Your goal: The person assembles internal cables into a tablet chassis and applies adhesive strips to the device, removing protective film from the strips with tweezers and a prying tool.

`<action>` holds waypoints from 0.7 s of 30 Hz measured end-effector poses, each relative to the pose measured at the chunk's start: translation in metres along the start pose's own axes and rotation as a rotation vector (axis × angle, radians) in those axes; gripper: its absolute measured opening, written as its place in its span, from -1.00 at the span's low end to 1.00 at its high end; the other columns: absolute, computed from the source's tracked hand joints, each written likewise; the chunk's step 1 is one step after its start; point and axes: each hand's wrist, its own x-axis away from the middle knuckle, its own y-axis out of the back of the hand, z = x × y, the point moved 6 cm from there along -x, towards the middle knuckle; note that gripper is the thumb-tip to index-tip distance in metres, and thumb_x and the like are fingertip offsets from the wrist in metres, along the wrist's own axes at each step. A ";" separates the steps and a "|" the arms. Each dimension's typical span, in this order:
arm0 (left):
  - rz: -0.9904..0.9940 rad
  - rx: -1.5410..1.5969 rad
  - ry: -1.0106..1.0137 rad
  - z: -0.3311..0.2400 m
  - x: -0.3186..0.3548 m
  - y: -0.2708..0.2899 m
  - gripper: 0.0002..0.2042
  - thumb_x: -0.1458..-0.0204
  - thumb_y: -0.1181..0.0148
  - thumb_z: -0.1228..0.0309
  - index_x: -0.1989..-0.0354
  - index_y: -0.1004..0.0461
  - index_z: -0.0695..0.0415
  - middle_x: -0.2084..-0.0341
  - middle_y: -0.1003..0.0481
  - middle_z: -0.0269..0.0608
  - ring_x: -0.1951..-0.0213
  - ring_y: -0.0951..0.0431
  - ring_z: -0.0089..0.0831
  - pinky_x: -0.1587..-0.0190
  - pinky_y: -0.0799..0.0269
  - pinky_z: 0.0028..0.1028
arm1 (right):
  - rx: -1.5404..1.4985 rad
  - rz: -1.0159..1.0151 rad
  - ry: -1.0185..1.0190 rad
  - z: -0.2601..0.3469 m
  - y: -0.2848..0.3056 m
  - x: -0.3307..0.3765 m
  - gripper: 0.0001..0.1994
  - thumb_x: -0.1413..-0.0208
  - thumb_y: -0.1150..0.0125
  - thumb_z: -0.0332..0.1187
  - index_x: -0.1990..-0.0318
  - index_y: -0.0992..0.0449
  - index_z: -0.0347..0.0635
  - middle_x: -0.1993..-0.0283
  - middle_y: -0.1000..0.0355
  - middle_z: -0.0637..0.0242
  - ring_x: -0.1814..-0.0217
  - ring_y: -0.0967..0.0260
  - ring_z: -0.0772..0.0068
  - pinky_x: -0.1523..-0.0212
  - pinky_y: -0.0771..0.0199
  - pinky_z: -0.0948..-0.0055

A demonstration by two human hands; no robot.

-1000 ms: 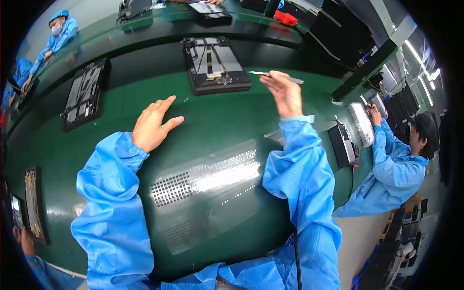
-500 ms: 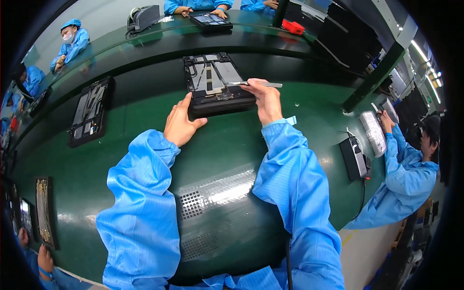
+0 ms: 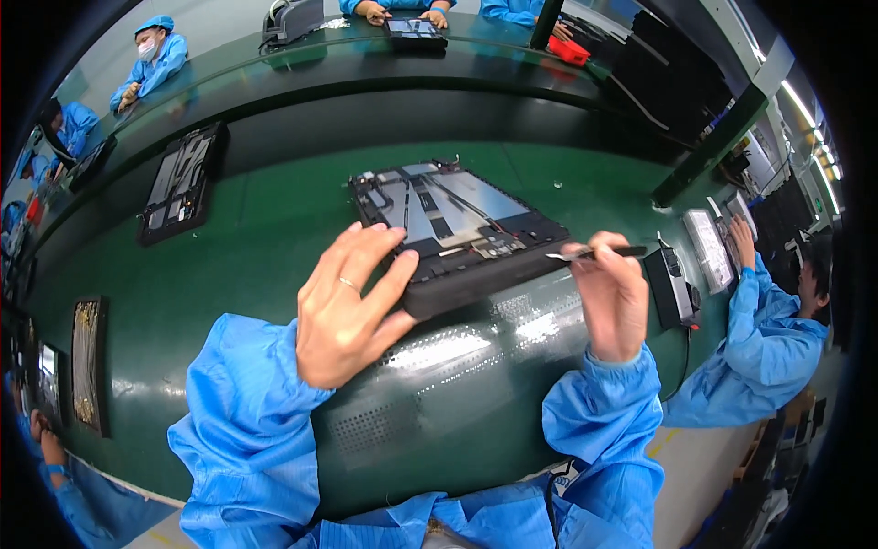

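Note:
In front of me lies an opened tablet [image 3: 462, 215] with silver panels, dark strips and thin cables exposed. It rests in a thick black holder [image 3: 485, 288], turned at an angle on the green bench. My left hand [image 3: 343, 306] grips the holder's near-left corner, fingers on the top edge and thumb against the front side. Between the fingertips of my right hand [image 3: 615, 297] I pinch tweezers [image 3: 571, 255]. Their tips point left, close to the holder's near-right corner; whether they touch it I cannot tell.
Another opened tablet [image 3: 182, 183] lies at the left. A long dark tray [image 3: 89, 366] of thin strips sits nearer. On the right stand a black device [image 3: 673, 284], a clear plastic box [image 3: 709, 249] and a post [image 3: 709, 146]. Co-workers in blue sit around the bench.
The tablet in its holder has come nearer to me and turned. My left hand has shifted onto its near corner. My right hand, with the tweezers, has moved right and nearer, off the tablet's parts.

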 end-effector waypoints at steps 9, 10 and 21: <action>0.052 0.138 0.006 -0.033 0.012 0.015 -0.51 0.60 -0.22 0.54 0.30 -0.35 0.38 0.29 -0.37 0.08 0.22 -0.41 -0.11 0.18 -0.37 -0.33 | 0.357 -0.018 0.356 0.039 -0.026 0.052 -0.89 0.30 0.01 -0.56 0.51 -0.38 -0.33 0.50 -0.41 0.00 0.28 -0.36 0.15 -0.06 0.03 0.18; 0.054 0.143 0.012 -0.035 0.014 0.015 -0.51 0.60 -0.22 0.54 0.30 -0.35 0.38 0.29 -0.37 0.08 0.22 -0.41 -0.11 0.18 -0.37 -0.33 | 0.324 0.038 0.342 0.037 -0.033 0.054 -0.89 0.32 -0.01 -0.57 0.51 -0.39 -0.35 0.50 -0.41 -0.01 0.32 -0.37 0.15 0.00 -0.06 0.19; 0.070 0.204 0.011 -0.044 0.028 0.021 -0.51 0.60 -0.19 0.58 0.28 -0.35 0.38 0.28 -0.37 0.07 0.21 -0.41 -0.09 0.21 -0.40 -0.34 | 0.423 0.319 0.235 0.014 -0.073 0.067 -0.90 0.29 -0.08 -0.66 0.49 -0.42 -0.44 0.40 -0.41 0.03 0.30 -0.38 0.21 0.14 -0.28 0.30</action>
